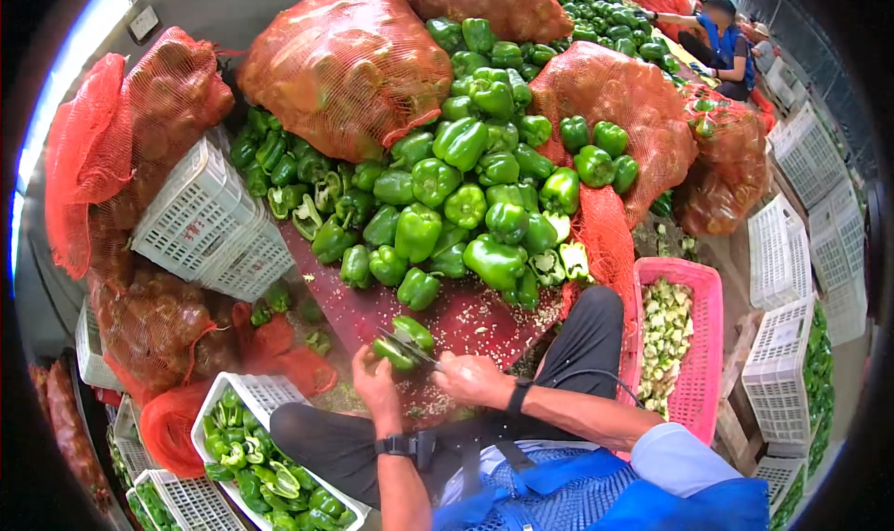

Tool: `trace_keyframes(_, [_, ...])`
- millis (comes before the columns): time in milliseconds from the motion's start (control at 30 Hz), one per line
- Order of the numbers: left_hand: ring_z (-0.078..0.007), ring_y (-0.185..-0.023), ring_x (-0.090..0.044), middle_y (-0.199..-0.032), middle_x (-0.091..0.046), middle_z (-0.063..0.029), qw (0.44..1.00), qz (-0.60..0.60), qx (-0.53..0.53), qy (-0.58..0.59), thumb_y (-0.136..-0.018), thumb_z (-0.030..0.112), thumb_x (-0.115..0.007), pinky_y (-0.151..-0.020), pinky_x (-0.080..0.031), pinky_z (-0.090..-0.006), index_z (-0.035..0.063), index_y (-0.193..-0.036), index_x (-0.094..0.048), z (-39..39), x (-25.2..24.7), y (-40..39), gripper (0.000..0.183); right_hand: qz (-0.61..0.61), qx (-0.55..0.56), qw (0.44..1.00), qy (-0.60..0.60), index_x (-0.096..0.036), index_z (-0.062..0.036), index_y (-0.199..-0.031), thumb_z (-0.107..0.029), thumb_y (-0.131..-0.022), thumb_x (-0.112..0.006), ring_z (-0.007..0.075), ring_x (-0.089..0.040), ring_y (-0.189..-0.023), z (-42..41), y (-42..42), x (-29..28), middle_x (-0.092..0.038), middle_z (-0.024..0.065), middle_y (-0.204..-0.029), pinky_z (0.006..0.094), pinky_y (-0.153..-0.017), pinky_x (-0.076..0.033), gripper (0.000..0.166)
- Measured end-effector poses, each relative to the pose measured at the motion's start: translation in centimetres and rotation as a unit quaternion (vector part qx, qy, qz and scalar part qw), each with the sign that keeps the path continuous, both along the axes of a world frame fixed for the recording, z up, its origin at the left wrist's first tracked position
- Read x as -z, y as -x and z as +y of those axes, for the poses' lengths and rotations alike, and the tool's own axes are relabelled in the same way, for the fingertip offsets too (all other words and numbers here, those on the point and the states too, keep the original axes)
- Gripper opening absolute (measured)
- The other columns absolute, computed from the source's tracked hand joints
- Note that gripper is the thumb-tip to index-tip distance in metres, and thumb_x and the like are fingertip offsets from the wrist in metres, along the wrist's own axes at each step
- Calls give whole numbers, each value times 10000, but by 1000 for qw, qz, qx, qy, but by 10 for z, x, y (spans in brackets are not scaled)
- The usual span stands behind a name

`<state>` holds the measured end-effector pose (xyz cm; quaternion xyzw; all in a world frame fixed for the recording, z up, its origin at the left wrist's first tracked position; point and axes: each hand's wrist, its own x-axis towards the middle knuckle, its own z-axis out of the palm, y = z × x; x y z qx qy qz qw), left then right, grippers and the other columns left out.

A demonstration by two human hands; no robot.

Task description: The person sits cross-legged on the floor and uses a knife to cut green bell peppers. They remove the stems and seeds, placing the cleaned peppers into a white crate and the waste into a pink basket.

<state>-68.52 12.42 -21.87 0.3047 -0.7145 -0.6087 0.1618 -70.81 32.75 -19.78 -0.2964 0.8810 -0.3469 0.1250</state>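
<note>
My right hand [471,379] is closed around the handle of a knife [408,349], whose blade lies between two halves of a green bell pepper [413,333]. My left hand [376,377] is at the near left side of the pepper, fingers curved by the lower half; whether it grips that half is unclear. Just beyond is a large heap of whole green bell peppers [447,203] on a dark red surface [342,300] strewn with seeds. A few cut peppers [548,266] lie at the heap's right edge and others at its left.
A white crate [244,386] of cut peppers stands at my left knee. At my right is a pink basket [707,363] of pepper cores. Red mesh sacks [342,63] surround the heap. Stacked white crates [195,217] stand at left, more along the right. A person [730,49] sits far right.
</note>
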Motion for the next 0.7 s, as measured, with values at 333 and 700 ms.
trace_keyframes(333, [-360,-1101,-656,-1182,-681,-236,964,-39,171,200,-818,4,-546,-972,-521,-417,-39,-1275,-643,30,-4,20,470,-68,128,983,-115,-605,-6,-922,-405,-1000,-564,440,-711,-764,71,-8,-54,-709,265,-816,555,-679,-562,408])
trace_keyframes(700, [-342,-1044,-666,-1152,-666,-203,905,47,261,331,-783,298,-890,-905,-557,-431,-9,-1241,-663,60,-35,103,596,167,71,983,-14,-565,-72,-817,-148,-924,-597,339,-599,-596,112,1,-40,-508,170,-807,473,-499,-493,135])
